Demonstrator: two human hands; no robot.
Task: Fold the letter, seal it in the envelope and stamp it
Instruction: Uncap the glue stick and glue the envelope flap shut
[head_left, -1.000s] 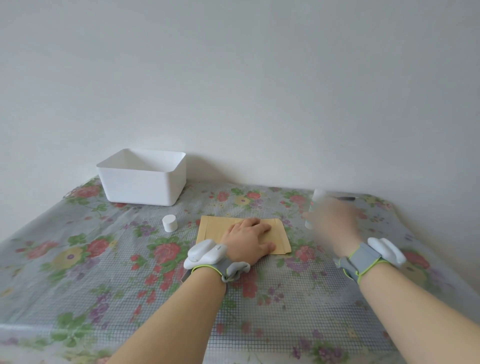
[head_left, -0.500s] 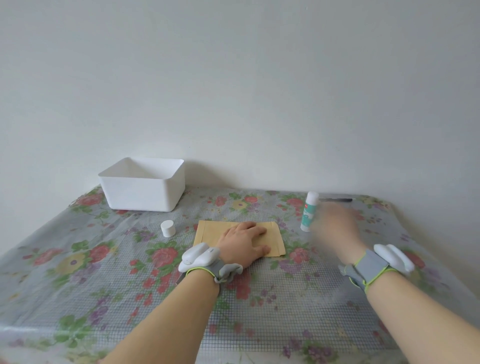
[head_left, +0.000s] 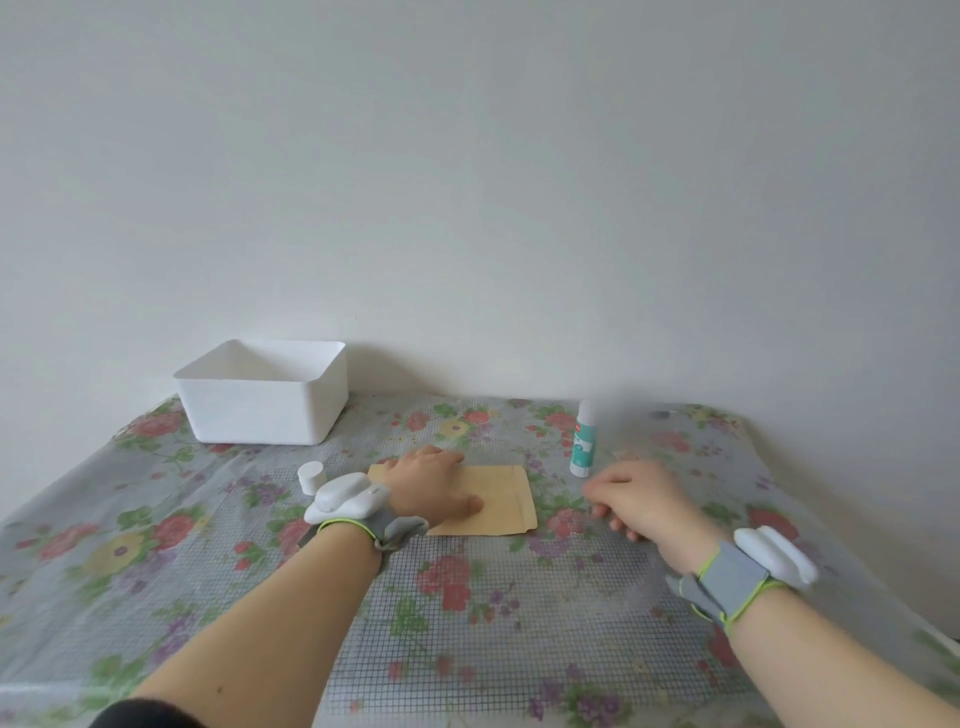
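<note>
Covering the lower half of the view, a table (head_left: 467, 623) under a flowered, gridded cloth is seen, with a white bin (head_left: 260, 410) set at its far left by the wall.

Near the middle of the cloth a tan envelope (head_left: 506, 499) is laid flat, its long axis running left to right across the table. The letter itself is not visible, so it is judged to be already inside. The envelope's left part is pressed down by the left hand (head_left: 431, 483), which is laid flat with straight fingers pointing toward the wall. The right part and right edge are left bare.

The right hand (head_left: 639, 499) is held low over the cloth just beside that bare right edge. Its fingers are loosely curled and nothing is seen in them, though the hand is slightly blurred.

A glue stick (head_left: 582, 441) is stood upright just beyond the right hand, toward the wall, so it is nearer to that hand than to the left. A small white cap (head_left: 311, 475) is placed left of the envelope, near the left wrist.

Sealing or stamping is judged to be the step in hand. Whichever move comes, it turns on the envelope lying directly left of the free right hand, pinned and steady.
</note>
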